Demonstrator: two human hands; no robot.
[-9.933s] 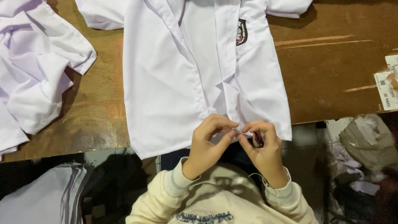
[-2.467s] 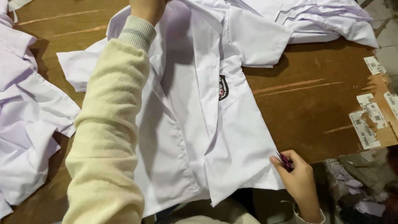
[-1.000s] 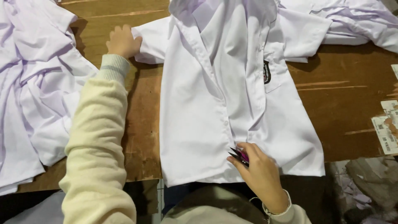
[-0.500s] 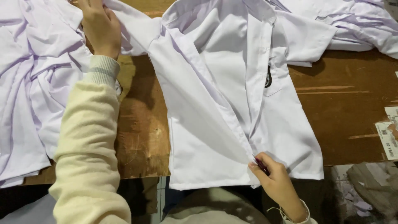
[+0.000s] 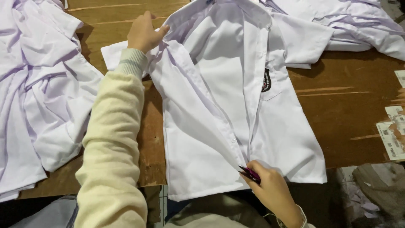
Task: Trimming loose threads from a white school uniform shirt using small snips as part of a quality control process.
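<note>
Small rectangular white paper tags [image 5: 392,134] with dark print lie in a loose cluster at the right edge of the brown wooden table [image 5: 346,105]. A small dark shield-shaped badge [image 5: 265,80] sits on the chest pocket of the white shirt [image 5: 219,126] spread flat mid-table.

left hand [image 5: 143,33] outstretched, right hand [image 5: 272,190] pinching

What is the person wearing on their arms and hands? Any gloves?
No gloves: both the left hand and the right hand are bare. The left arm wears a soft, cream-yellow knitted sleeve that ends in a paler ribbed cuff at the wrist. At the right wrist only a thin edge of a pale cuff shows.
</note>
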